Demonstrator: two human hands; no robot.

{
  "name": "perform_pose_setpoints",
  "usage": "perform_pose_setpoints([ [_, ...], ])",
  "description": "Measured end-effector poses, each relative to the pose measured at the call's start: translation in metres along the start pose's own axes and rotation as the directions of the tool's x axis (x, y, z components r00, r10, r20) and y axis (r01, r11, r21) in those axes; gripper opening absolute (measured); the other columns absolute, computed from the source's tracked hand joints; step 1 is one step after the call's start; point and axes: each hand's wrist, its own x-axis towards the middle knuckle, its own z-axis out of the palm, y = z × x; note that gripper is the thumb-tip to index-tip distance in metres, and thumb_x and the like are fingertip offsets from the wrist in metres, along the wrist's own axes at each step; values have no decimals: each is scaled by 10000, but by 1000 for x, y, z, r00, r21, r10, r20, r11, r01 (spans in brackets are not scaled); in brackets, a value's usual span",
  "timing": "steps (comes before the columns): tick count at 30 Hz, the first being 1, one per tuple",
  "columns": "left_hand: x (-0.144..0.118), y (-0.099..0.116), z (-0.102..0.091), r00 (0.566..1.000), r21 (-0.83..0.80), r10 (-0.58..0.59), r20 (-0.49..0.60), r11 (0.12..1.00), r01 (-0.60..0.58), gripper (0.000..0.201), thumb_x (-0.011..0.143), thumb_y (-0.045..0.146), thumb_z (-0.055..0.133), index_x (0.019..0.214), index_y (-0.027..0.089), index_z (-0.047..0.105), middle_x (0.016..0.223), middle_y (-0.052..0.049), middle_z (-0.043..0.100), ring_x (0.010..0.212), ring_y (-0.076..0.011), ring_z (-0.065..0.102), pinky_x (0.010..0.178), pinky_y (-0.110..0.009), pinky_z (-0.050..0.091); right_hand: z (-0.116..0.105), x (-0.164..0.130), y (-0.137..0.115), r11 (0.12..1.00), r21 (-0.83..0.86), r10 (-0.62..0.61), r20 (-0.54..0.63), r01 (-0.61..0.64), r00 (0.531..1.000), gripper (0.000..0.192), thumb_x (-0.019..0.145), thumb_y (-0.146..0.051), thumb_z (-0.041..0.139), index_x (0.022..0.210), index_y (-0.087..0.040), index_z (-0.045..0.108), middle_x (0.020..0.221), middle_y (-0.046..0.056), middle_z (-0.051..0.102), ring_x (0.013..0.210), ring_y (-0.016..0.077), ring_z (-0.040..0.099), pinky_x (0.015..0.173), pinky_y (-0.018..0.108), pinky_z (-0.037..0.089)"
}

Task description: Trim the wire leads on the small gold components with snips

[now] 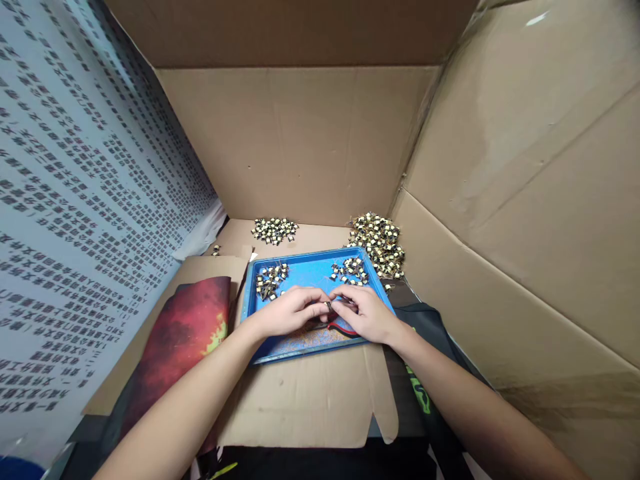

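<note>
Over a blue tray [310,263], my left hand [293,310] pinches a small black-and-yellow wound coil [328,305] between thumb and fingers. My right hand [367,312] meets it from the other side, its thumb and fingertips closed at the same coil. Under the right palm shows a red-and-black tool handle [344,330]; whether that hand grips it or it lies in the tray, I cannot tell. Similar coils with wire ends form one group [270,280] at the tray's left and another [350,270] at its right. Copper-coloured wire scraps [305,340] litter the tray's near part.
Behind the tray lie a loose pile of coils [274,231] and, to its right, a taller heap [377,243]. Cardboard walls [300,140] enclose the back and right. A printed white sheet [90,200] hangs left, above a red patterned cloth [185,340]. Cardboard [305,407] lies in front.
</note>
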Motion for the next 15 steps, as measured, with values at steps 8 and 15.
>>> perform_pose_setpoints([
  [8,1,3,1,998,12,-28,56,1000,27,353,1071,404,491,948,146,699,904,-40,773,820,-148,674,804,-234,469,-4,-2,0,998,40,-46,40,45,998,216,912,-207,620,1119,-211,684,849,13,689,715,166,594,678,275,422],
  [15,2,6,-9,1000,41,-12,13,999,11,348,1073,411,478,1002,137,679,910,-57,765,802,-154,681,757,-247,481,-2,3,1,999,49,-3,74,0,997,214,945,-273,600,746,-193,607,649,-32,502,602,131,434,597,272,322],
])
